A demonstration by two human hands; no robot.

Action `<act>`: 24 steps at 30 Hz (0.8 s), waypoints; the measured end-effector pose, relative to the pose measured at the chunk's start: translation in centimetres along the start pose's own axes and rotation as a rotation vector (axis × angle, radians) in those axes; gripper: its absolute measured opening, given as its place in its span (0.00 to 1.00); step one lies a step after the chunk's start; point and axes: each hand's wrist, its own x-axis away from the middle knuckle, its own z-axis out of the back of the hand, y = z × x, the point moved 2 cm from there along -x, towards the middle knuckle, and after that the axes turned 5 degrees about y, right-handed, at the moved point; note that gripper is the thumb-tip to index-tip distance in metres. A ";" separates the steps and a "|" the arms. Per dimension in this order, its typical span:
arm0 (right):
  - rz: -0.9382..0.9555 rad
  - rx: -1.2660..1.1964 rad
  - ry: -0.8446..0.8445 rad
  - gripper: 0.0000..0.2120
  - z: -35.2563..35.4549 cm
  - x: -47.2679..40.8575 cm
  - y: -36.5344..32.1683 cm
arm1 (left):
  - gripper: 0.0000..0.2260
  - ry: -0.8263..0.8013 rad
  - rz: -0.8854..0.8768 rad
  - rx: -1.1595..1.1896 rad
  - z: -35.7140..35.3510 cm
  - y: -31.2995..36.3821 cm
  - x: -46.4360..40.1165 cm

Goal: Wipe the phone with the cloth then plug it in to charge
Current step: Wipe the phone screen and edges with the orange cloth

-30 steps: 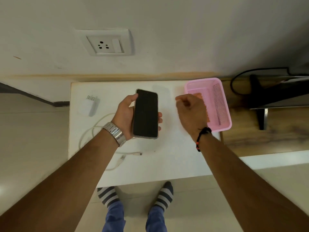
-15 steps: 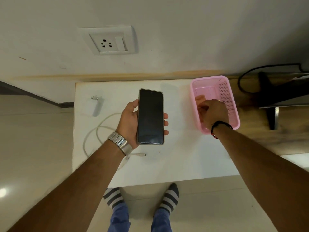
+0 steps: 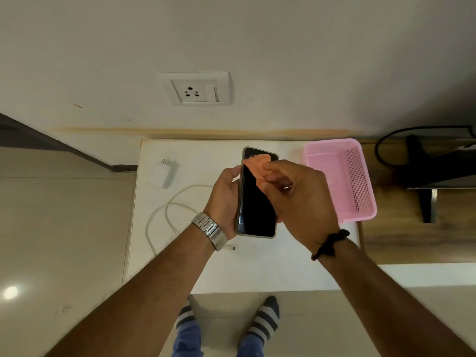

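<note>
Cloth (image 3: pixel 258 166) pinched in right hand (image 3: pixel 298 202), atop phone (image 3: pixel 256 202) in left hand (image 3: pixel 224 202)

Both forearms reach forward and converge over the table (image 3: pixel 257 266). The left hand (image 3: pixel 226 199) is cupped, thumb up along the near-left edge of the phone (image 3: pixel 256 202), gripping it from beneath with the screen facing up. The right hand (image 3: pixel 296 199) hangs over the phone's right side, knuckles up, its fingers curled and pinching the orange cloth (image 3: pixel 258 167) against the upper part of the screen
</note>
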 end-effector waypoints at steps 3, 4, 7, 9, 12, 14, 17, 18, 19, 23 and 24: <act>0.173 0.156 -0.059 0.08 -0.2 0.1 -1.3 | 0.21 0.063 -0.034 -0.032 0.0 0.6 0.4; 0.216 0.191 -0.066 0.10 -0.2 0.1 -1.6 | 0.20 0.084 -0.040 -0.051 -0.1 0.8 0.5; 0.319 0.318 -0.111 0.14 -0.3 0.1 -2.5 | 0.20 0.114 -0.040 -0.092 -0.1 1.1 0.9; 0.332 0.371 -0.183 0.17 -0.3 -0.1 -2.8 | 0.21 0.124 -0.043 -0.105 0.0 1.2 0.9; 0.298 0.354 -0.221 0.18 0.0 0.2 -3.0 | 0.21 0.105 -0.056 -0.074 0.2 1.2 0.8; 0.323 0.389 -0.229 0.20 -0.1 0.9 -3.2 | 0.23 0.075 -0.046 -0.015 0.1 1.2 1.0; 0.300 0.423 -0.434 0.22 -1.5 3.0 -2.7 | 0.22 0.076 -0.029 0.049 -0.3 1.5 1.7; 0.290 0.437 -0.517 0.23 -1.8 3.5 -2.4 | 0.22 0.081 -0.013 0.074 -0.4 1.5 2.0; 0.300 0.462 -0.560 0.23 -1.8 3.5 -2.2 | 0.23 0.077 -0.002 0.087 -0.5 1.4 2.2; 0.361 0.544 -0.318 0.19 -0.2 -0.5 -2.4 | 0.19 -0.008 -0.036 0.026 -0.3 0.4 2.4; 0.332 0.501 -0.213 0.17 0.1 -1.7 -2.7 | 0.20 -0.030 -0.023 0.020 -0.5 0.1 2.6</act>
